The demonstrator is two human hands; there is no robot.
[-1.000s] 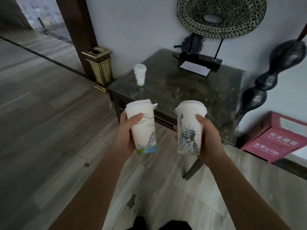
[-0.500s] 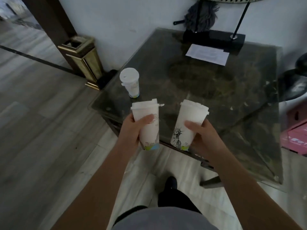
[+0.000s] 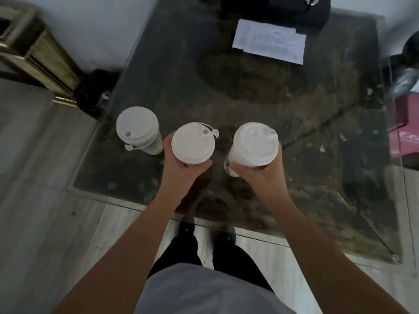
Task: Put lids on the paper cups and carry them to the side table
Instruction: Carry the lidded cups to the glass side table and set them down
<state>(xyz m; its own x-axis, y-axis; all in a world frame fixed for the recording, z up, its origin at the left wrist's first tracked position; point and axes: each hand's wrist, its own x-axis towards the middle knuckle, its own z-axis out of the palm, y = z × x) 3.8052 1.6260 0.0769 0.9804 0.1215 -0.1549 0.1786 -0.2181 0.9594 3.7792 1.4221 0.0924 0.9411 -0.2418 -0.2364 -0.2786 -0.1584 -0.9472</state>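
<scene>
At about nine o'clock of the two held cups, a lidded cup [image 3: 138, 130] already stands on the dark glass-topped surface [image 3: 249, 91] near its left edge, its sip-hole tab hanging off toward the viewer. Just to its right, the left hand [image 3: 181, 168] wraps its fingers round the body of a second lidded cup [image 3: 193, 143], held upright above the near part of the surface; whether its base touches the glass cannot be told from above. At three o'clock of that one, the right hand [image 3: 256, 175] grasps a third lidded cup [image 3: 252, 145], tilted slightly, a strip of its printed side showing below the lid. Both lids look seated, so the capping seems done and the step in hand is the delivery: setting these two down beside the first. The next move would call for lowering each cup straight, levelling the right one, letting the bases settle flat with a gap between neighbours, then loosening the fingers without dragging the cups. Far off at twelve o'clock lies a sheet of paper [image 3: 269, 40], in front of a black stand base [image 3: 283, 7].
</scene>
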